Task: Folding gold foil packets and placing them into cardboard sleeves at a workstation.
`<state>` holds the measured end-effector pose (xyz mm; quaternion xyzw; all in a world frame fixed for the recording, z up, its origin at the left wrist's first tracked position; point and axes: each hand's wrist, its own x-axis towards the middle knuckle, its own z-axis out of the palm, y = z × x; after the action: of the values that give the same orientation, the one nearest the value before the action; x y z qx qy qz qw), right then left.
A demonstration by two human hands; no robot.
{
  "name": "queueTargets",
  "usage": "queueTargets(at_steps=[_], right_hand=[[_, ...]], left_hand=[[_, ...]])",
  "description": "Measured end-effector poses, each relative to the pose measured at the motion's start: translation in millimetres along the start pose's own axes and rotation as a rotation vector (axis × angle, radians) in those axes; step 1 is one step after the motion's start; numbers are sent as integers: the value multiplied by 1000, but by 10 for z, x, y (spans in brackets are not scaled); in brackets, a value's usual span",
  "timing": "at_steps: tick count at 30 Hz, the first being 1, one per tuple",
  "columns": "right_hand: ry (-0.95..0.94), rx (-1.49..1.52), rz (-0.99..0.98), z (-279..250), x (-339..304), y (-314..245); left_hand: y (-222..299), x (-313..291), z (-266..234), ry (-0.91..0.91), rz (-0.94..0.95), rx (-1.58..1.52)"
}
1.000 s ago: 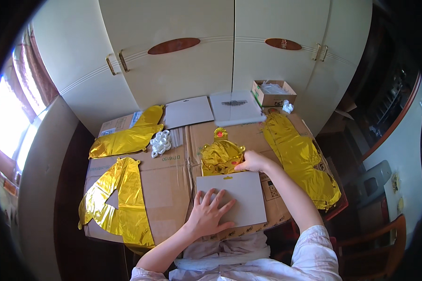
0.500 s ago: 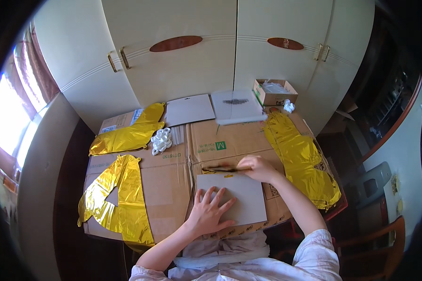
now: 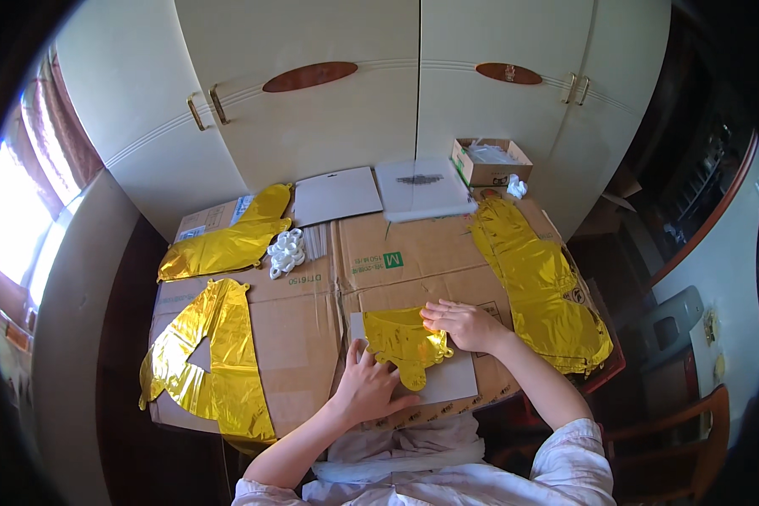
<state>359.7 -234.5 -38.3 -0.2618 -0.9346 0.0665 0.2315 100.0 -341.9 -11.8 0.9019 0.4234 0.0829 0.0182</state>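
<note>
At the near edge of the cardboard-covered table [image 3: 304, 325], one grey card [image 3: 451, 379] lies flat with one small gold foil balloon [image 3: 405, 341] folded down on top of it. The left hand [image 3: 367, 388] rests on the card's left side, fingers spread, fingertips touching the balloon's lower edge. The right hand [image 3: 464, 325] presses on the balloon's right edge, fingers together and bent over the foil. Three larger gold foil balloons lie around: one at the left near corner [image 3: 207, 363], one along the right edge [image 3: 540, 282], one at the far left [image 3: 228, 240]. Beside that one sits one heap of white ribbon curls [image 3: 285, 251]. At the far edge lie two more grey cards [image 3: 337, 194] [image 3: 422, 187] and one small open box [image 3: 489, 162].
</note>
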Motion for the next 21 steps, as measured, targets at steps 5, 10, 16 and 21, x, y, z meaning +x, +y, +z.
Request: queueTargets(at_steps=[5, 10, 16, 21], right_hand=[[-7, -2, -10, -40, 22, -16], [1, -103, -79, -70, 47, 26], [15, 147, 115, -115, 295, 96], [-167, 469, 546, -193, 605, 249]], left_hand=[[6, -1, 2, -3, -5, 1], [25, 20, -64, -92, -22, -10], [30, 42, -74, 5, -11, -18], [0, 30, -53, 33, 5, -7]])
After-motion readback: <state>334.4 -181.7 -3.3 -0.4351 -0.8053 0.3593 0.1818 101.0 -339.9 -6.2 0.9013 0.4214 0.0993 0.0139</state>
